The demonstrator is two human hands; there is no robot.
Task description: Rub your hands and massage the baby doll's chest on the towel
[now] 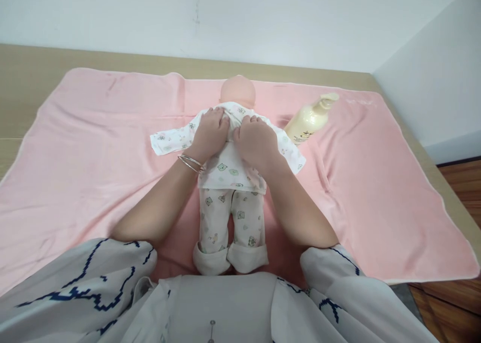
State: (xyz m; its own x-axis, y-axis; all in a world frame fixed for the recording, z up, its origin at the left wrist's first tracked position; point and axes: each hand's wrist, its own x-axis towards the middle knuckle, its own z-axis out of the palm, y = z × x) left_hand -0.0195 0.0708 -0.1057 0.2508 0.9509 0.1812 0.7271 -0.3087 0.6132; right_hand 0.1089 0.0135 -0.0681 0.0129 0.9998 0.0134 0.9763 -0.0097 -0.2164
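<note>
A baby doll point(238, 90) lies stretched out, head away from me; no facial features show on its bare head. It wears a white printed shirt point(230, 170) with long sleeves spread to both sides, and matching trousers point(248, 217) with turned-up cuffs. My left hand point(211, 135), below two silver bangles point(191, 163), is closed on the shirt's upper part near the neck. Beside it, my right hand point(257, 140) grips the shirt too, fingers curled into bunched cloth. Both hands hide part of the doll's upper body.
A pink blanket point(376, 197) with creases covers most of the wooden table point(22, 82). Right of the doll, a pale yellow pump bottle point(308, 120) stands close to one sleeve. A white wall point(112, 17) rises behind the table.
</note>
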